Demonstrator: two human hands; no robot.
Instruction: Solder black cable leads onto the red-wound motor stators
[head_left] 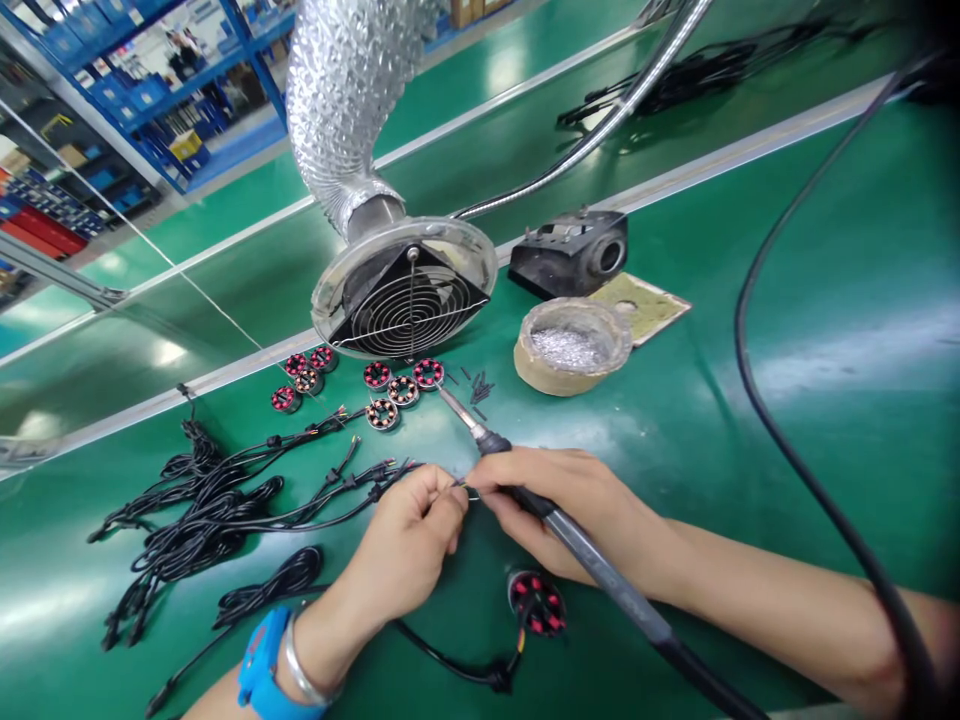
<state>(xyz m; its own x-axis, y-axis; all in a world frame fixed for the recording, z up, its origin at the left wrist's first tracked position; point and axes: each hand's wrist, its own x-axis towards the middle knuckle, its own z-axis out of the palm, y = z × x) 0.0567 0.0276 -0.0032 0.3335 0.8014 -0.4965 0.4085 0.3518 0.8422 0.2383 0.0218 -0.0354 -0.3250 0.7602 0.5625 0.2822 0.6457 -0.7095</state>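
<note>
My right hand [570, 505] is closed round a soldering iron [592, 565], whose tip points up-left toward several small round motor stators [390, 385]. Its fingertips also pinch a thin wire end [466, 488]. My left hand [409, 535] is closed too, pinching the same wire end from the left, fingertips nearly touching those of the right. A blue watch and metal bangle are on the left wrist. One stator with red coils [538, 603] lies on the green table [787, 330] below my hands, with a black cable attached.
A fume extractor hood [405, 290] on a silver flexible duct hangs behind the stators. A round pot of solder scraps [574, 345], a black iron stand [574, 250] and a sponge pad sit to the right. Black cable bundles [202, 500] lie left. A thick black cord [757, 400] crosses on the right.
</note>
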